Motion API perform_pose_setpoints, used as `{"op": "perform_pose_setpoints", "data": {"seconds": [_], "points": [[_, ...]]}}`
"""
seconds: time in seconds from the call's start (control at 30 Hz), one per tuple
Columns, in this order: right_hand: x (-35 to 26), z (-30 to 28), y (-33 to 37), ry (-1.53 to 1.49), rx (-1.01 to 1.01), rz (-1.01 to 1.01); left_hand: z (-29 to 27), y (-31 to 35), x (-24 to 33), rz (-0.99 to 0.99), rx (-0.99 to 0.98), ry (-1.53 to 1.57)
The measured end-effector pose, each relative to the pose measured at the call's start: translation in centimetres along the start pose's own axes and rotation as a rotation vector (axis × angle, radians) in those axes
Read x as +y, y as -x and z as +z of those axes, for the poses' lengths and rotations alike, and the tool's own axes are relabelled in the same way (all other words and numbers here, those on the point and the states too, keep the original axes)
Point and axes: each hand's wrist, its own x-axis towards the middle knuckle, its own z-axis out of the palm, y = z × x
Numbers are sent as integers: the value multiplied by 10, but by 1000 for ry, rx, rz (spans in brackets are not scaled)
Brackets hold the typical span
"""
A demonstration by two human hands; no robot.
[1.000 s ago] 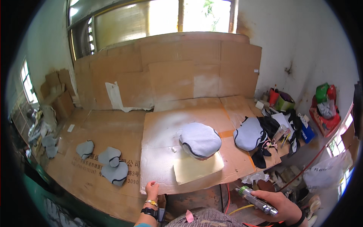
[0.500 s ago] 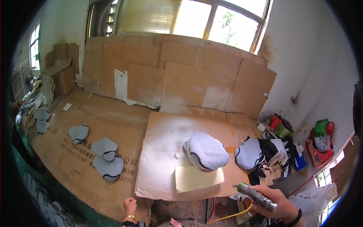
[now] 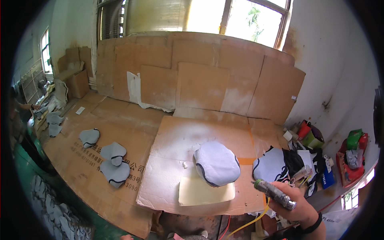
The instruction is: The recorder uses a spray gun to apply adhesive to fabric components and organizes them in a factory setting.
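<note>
Silver-and-green tool [image 3: 276, 195] sits in the right hand [image 3: 303, 203], fingers wrapped around its body, so that hand is clamped on it. Tool lies slantwise across the grip, green nose sticking out past the fingers to the upper left, silver rear end down by the palm side. Black wristband [image 3: 312, 225] on the same arm. Yellow hose [image 3: 253, 221] curves from just below the hand toward the lower edge; whether it joins the tool is hidden.

Left hand [image 3: 127, 237]: only a sliver at the lower edge, well apart from the tool, cannot tell if its fingers are apart or together.

Grey padded piece [image 3: 218, 164] with black trim is to the left of the tool's nose and a bit farther out, not touched; it rests on a pale yellow pad [image 3: 205, 194], on the cardboard sheet [image 3: 166, 176] covering the bench. Grey stack [image 3: 269, 165] with black edging lies just beyond the nose, near the right hand. Three grey pieces [image 3: 115, 173] lie far left, two overlapping, one apart
</note>
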Motion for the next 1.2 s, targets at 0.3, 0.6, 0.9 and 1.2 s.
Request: {"op": "perform_pose_setpoints", "data": {"seconds": [0.3,0.6,0.9,1.2], "points": [[61,-72,26,-185,7,22,81,4,-6,-119,55,-170],[96,-117,62,-167,26,10,123,18,-7,-89,-4,-246],[89,-124,95,-253,-98,118,144,41,-11,-104,-12,-286],[81,-112,64,-322,16,34,145,74,18,86,130,-150]]}}
